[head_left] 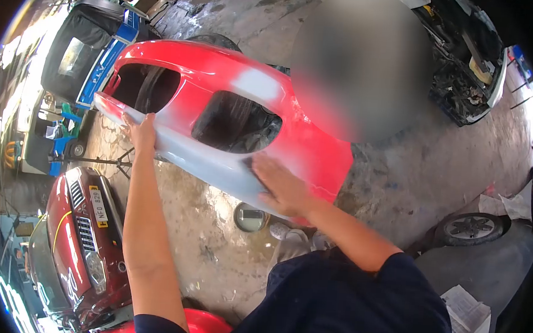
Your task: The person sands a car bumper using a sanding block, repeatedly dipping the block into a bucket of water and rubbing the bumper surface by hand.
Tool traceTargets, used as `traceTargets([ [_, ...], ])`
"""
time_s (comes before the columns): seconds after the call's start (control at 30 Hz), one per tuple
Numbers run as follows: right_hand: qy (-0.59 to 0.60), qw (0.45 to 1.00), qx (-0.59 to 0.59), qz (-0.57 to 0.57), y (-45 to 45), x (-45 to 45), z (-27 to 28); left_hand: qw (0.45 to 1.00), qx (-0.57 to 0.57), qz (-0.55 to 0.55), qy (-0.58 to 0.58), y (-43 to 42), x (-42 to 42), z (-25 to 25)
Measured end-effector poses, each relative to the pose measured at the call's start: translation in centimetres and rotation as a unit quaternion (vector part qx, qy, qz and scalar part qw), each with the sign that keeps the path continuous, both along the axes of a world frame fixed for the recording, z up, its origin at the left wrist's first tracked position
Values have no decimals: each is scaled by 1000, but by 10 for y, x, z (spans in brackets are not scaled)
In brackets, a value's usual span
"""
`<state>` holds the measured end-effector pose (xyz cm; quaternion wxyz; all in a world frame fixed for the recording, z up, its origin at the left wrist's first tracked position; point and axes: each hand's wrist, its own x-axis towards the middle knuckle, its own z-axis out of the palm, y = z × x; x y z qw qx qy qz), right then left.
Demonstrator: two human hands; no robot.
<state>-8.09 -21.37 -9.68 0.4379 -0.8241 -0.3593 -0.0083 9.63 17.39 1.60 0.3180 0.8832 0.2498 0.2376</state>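
Note:
A red body panel [188, 104] with two large openings lies tilted before me, with grey, primer-like patches along its near edge and top. My left hand [140, 131] grips that near edge toward the left end, fingers and thumb closed around it. Farther right, my right hand [281, 182] presses on the grey strip below the second opening. Under its fingertips a small dark piece of what looks like sandpaper [248, 163] shows; most of it is hidden by the hand.
Below the panel, a round tub [251, 217] stands on the concrete floor near my feet. A dark red car [79, 240] is at left, a blue-and-black vehicle [90, 49] at upper left. A wheel [470, 229] lies at right. A blurred circle covers the upper middle.

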Motion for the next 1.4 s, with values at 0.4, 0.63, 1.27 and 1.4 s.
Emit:
traceTargets([
  [0.4,-14,1000,-26,-7,-10,2,-7,999,7,-33,-15,36,13,-20],
  [0.63,-35,998,-48,5,-24,13,-13,1000,-10,-15,14,21,8,-12],
  [1.27,-9,996,-89,-3,-39,5,-23,997,67,8,43,16,8,-6],
  [1.4,-10,998,-46,-40,-22,-1,-32,996,71,12,48,0,0,1],
])
